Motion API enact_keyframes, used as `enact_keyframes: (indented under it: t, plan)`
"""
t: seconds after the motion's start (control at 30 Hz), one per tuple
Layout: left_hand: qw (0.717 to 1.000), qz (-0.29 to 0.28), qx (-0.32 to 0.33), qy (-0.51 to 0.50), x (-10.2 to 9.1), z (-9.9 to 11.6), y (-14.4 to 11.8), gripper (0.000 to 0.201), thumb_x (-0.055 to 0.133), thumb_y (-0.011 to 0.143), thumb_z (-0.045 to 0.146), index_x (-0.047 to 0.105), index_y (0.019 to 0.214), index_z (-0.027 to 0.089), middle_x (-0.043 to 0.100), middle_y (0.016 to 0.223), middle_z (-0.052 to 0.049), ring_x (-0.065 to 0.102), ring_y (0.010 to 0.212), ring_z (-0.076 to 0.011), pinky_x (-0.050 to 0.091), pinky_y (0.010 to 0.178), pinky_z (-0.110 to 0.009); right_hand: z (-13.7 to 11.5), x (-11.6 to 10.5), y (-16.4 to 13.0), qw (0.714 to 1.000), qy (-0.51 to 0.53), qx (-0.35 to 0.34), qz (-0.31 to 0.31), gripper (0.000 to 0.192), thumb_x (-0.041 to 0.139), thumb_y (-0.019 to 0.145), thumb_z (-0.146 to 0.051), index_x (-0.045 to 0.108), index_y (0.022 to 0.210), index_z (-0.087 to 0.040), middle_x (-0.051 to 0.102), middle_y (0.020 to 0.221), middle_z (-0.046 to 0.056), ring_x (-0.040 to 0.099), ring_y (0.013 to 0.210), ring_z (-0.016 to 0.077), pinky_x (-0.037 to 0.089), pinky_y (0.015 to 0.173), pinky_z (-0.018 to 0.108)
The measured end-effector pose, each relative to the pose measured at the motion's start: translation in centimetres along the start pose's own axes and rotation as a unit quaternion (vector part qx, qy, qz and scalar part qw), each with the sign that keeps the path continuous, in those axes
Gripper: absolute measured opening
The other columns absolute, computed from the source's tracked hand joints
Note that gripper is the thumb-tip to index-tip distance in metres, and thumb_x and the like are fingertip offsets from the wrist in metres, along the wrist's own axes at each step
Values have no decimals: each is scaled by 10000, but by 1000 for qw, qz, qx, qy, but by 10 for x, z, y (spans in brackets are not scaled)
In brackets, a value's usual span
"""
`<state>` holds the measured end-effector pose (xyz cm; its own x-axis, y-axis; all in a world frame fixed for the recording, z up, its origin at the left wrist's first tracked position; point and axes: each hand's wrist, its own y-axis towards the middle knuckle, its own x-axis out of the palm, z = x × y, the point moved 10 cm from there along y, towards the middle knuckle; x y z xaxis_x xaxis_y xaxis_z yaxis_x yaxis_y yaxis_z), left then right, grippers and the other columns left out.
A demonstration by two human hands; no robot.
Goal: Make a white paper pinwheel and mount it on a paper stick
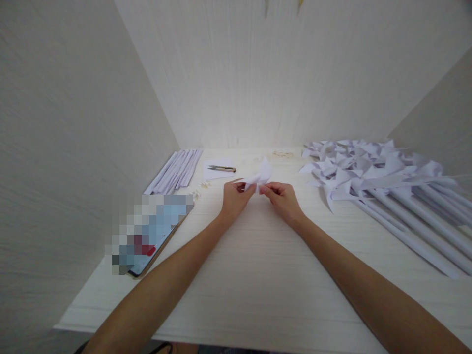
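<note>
Over the middle of the white table, a white paper pinwheel [262,173] is held between my two hands, one curved blade pointing up. My left hand [237,195] pinches its left side, with a thin tan edge or stick showing above the fingers that I cannot make out clearly. From the right, my right hand [279,194] has thumb and finger closed at the pinwheel's lower edge. Behind my left hand, thread snips [221,168] lie on a small stack of white paper squares [208,173].
Rolled white paper sticks [176,169] lie at the back left. A phone [162,241], partly blurred out, rests at the left. Many finished paper pinwheels [354,167] on paper sticks [416,211] are heaped at the right. Small tan bits [283,154] lie near the back wall.
</note>
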<state>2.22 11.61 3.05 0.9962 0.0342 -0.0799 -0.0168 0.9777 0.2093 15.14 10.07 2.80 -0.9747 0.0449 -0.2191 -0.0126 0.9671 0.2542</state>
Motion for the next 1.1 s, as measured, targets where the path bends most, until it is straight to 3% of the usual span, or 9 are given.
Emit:
enact_keyframes:
  t: [0.47,0.73,1.1]
  plan:
    - [1000,-16,2,18,2,0,1,130,578,599,190,665,664,119,646,636,5,566,597,-116,443,559,-224,1,-2,0,1000,-7,-2,7,238,530,674,-338,589,554,-141,355,432,-57,289,440,74,215,436,230]
    - [998,-43,-23,-47,6,0,0,134,527,596,150,658,601,126,606,562,28,514,519,-82,403,521,-200,5,-3,1,1000,9,15,17,230,535,670,-332,562,530,-152,350,414,-62,286,428,73,209,432,231]
    - [996,-61,-17,-58,10,-1,1,160,554,597,166,683,680,119,653,663,-2,542,569,-90,423,565,-208,6,-5,0,999,10,25,21,241,532,672,-347,560,533,-152,347,408,-60,285,422,73,201,429,232]
